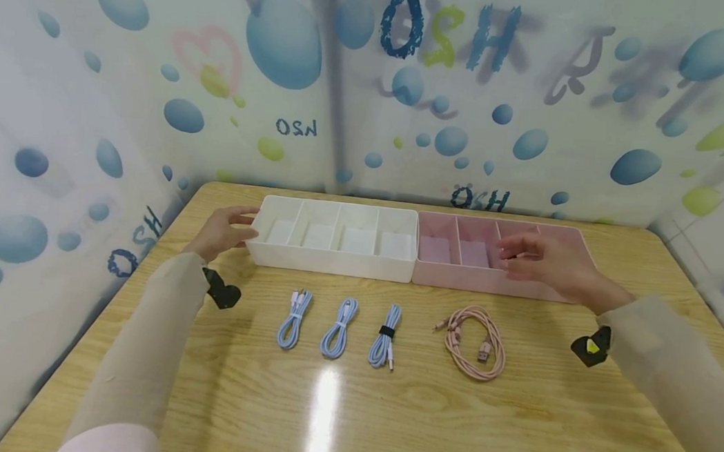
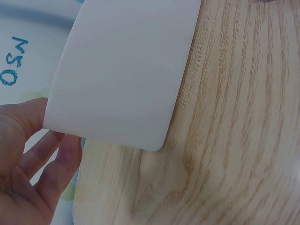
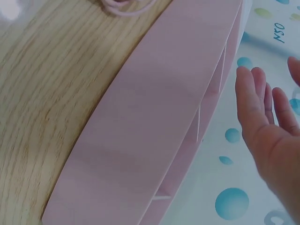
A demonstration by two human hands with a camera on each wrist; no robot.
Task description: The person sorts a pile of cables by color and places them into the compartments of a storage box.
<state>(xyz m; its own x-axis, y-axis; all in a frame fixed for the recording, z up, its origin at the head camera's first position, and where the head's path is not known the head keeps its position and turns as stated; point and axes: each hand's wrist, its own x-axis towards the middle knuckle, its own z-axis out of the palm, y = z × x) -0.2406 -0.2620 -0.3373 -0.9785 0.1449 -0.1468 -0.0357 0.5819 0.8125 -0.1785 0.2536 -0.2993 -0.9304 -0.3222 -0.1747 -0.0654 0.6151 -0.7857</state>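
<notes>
On the far left, pale sheeting printed with blue and green drops rises beside a wooden table and continues behind it. The left hand, in a beige sleeve with a black fitting near the wrist, has its fingers loosely extended and touching the left end of a white box. That box stands upright on the table, its long side toward the person, with three dividers making four compartments in a row.

In front of it, well apart from its wall, lie three bundled blue cables: the first cable and the second cable have pale ties, and the third cable has a black strap, one plug pointing toward the person.

Next, end to end with the white box, stands a pink box, also divided; part of its inside is hidden by the hand above it. In front of the pink box lies a coiled pink cable, a USB plug inside its loop. Furthest right, the right hand hovers over the pink box without touching it, fingers relaxed and holding nothing
</notes>
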